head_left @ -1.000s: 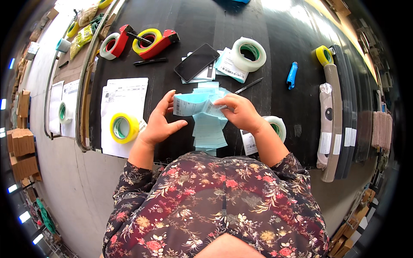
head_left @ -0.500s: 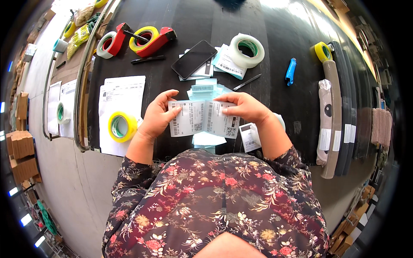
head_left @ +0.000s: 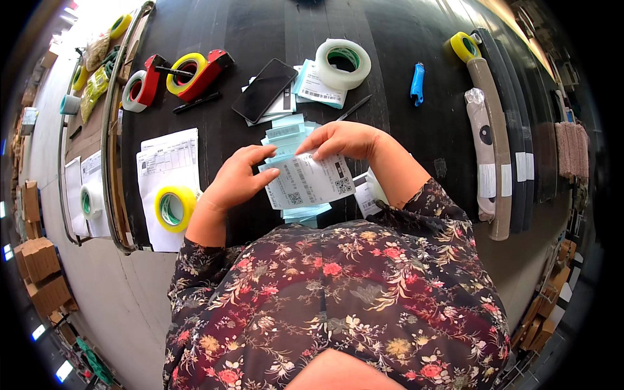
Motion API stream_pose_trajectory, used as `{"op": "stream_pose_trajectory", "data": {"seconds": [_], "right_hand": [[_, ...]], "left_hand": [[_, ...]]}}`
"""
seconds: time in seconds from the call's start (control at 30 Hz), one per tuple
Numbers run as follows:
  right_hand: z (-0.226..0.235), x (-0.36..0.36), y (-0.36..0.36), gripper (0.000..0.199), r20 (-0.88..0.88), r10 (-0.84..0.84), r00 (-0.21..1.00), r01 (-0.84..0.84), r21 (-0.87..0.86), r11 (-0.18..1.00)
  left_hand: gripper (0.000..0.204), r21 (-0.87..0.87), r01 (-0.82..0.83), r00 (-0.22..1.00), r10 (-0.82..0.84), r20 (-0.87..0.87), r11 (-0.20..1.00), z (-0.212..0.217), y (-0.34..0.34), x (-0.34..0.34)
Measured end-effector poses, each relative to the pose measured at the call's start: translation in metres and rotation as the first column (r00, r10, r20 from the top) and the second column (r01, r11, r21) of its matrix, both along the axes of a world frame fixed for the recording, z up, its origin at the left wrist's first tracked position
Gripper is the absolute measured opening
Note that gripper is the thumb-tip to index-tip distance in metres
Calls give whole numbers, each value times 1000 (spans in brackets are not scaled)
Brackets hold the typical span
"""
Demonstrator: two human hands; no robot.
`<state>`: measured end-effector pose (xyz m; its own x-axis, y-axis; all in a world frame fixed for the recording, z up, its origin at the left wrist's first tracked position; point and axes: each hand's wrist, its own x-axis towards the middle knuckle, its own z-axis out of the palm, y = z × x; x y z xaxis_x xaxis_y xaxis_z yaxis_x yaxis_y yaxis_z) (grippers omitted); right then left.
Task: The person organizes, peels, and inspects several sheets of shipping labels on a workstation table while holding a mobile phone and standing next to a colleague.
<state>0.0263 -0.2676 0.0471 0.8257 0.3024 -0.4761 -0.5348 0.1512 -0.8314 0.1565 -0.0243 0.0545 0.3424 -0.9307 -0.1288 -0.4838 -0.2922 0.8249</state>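
Observation:
My right hand [head_left: 344,140] pinches the upper edge of the white shipping labels [head_left: 309,182], which are printed with barcodes and square codes. My left hand [head_left: 237,175] is at their left edge, thumb and forefinger apart, the thumb tip at the label's corner. Beneath lies a strip of pale blue-backed labels [head_left: 286,133], partly covered by the held ones. Another white label [head_left: 367,197] rests beside my right forearm, partly hidden by it. Just beyond my hands, a black phone [head_left: 265,90] and a wide clear tape roll [head_left: 342,64] lie on more labels.
Two red tape dispensers [head_left: 195,77] and a black marker [head_left: 197,103] lie at the far left. Printed papers [head_left: 168,146] bear a yellow-edged tape roll [head_left: 174,209]. A pen [head_left: 355,107] and blue cutter [head_left: 417,84] lie right of centre. Long wrapped rolls [head_left: 494,149] line the right side.
The two labels, earlier spread side by side between both hands, now lie together as one tilted piece. My left fingers have come off their grip; my right hand has moved left. The view has shifted.

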Motion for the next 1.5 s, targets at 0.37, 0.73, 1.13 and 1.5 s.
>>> {"op": "stream_pose_trajectory", "data": {"seconds": [0.37,0.73,1.13,1.5], "right_hand": [[29,14,21,26,96,489,867,-103,-926,364],[13,19,33,24,155,415,896,-83,-861,501],[-8,12,23,24,183,157,970,-40,-521,853],[-13,6,27,21,174,44,984,6,-275,961]], "left_hand": [[21,248,-16,976,70,-208,969,-12,-25,-10],[21,253,-98,990,121,-75,962,-7,-28,-15],[17,-29,-211,977,210,-22,977,-19,-25,-30],[14,-155,-200,980,199,-18,968,-20,-19,-31]]}}
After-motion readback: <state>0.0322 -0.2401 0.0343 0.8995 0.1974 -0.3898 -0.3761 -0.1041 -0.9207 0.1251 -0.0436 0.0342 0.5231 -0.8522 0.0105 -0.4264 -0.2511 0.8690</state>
